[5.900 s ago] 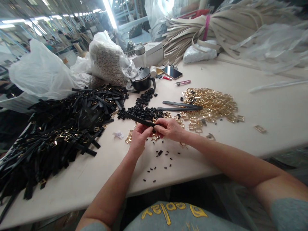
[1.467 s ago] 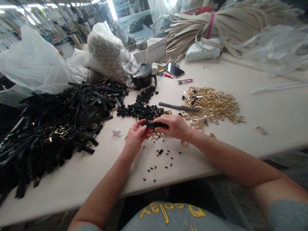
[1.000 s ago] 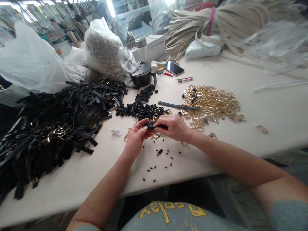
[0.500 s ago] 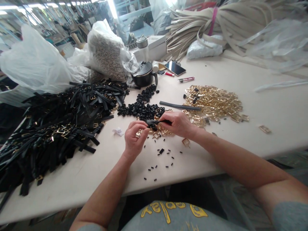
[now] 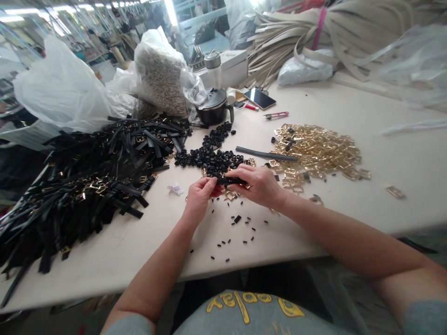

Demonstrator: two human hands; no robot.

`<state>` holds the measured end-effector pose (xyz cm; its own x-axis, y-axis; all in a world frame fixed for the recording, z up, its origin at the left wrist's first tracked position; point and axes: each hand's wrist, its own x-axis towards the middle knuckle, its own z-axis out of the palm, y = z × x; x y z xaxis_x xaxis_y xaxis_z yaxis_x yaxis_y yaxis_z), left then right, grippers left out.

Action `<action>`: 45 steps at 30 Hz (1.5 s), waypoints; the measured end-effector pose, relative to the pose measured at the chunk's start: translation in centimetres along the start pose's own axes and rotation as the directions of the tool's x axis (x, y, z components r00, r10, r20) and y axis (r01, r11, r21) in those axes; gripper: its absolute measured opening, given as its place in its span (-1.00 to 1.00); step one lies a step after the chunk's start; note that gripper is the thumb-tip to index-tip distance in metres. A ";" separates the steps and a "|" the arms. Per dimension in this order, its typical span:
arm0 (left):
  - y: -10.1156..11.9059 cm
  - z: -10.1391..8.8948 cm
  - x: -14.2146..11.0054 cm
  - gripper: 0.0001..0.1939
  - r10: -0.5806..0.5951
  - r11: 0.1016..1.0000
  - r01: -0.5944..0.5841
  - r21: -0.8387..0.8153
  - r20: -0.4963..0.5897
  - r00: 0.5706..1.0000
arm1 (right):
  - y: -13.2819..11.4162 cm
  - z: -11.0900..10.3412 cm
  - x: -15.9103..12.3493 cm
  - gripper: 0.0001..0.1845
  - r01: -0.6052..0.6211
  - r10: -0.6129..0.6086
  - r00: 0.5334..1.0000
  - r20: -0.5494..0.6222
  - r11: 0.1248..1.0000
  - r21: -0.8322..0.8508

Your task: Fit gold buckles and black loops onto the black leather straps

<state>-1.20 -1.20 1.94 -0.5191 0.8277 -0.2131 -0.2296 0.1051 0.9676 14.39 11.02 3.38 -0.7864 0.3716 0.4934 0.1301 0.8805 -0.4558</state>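
A short black strap (image 5: 230,180) is stretched between my two hands, low over the table. My left hand (image 5: 199,197) pinches its left end between thumb and fingers. Over the right part, my right hand (image 5: 260,185) is closed, and its fingers hide most of that end. Just beyond the hands lies a heap of small black loops (image 5: 209,156). Gold buckles (image 5: 230,194) lie under and around my fingers. A longer dark strap (image 5: 266,154) rests beyond my right hand, beside a large pile of gold buckles (image 5: 317,149).
Black straps with gold buckles (image 5: 115,163) are heaped at the left. Behind stand a bag of small pieces (image 5: 159,74), a lidded black pot (image 5: 213,109), a phone (image 5: 260,98) and pink-handled thread snips (image 5: 276,115). Small black bits (image 5: 237,219) are scattered nearer me. Beige straps (image 5: 349,37) lie at the back right.
My left fingers have shifted from a loose curl at the strap's end to a flatter pinch on it. The view has swung slightly left, so the table's contents appear further right.
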 end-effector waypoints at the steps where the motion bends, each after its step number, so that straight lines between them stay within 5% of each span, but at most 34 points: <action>1: 0.0 0.2 -0.2 -0.58 0.004 1.000 -0.005 0.010 0.012 1.000 | -0.1 0.1 0.0 -0.73 0.003 -0.003 1.000 -0.005 1.000 0.000; 8: 0.1 0.7 -0.7 -0.59 0.036 0.999 -0.038 0.034 0.058 0.998 | -0.2 0.1 -0.2 -0.78 0.017 -0.018 1.000 0.006 0.997 0.075; 17: -0.5 0.6 -0.5 -0.63 0.002 1.000 -0.005 0.028 0.087 0.996 | 0.0 -0.3 0.0 -0.76 0.139 -0.136 0.990 0.036 0.984 -0.111; 28: -0.8 0.3 -0.4 -0.66 0.047 0.999 -0.045 -0.017 0.162 0.986 | 0.4 -0.4 0.0 -0.76 0.148 -0.148 0.989 -0.006 0.987 0.055; 35: -0.4 0.7 -0.7 -0.63 -0.027 0.987 0.056 -0.147 0.196 0.980 | 0.4 -0.6 -0.1 -0.85 0.158 -0.160 0.987 0.010 0.982 0.099; 45: -0.1 0.3 -0.8 -0.69 0.071 0.997 -0.075 0.015 0.193 0.979 | 0.3 -0.8 -0.1 -0.74 0.214 -0.214 0.977 -0.009 0.976 0.033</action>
<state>-0.51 -1.77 2.01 -0.3651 0.9240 -0.1141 -0.1781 0.0510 0.9827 14.96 11.52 3.78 -0.7904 0.1775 0.5863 -0.0612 0.9295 -0.3638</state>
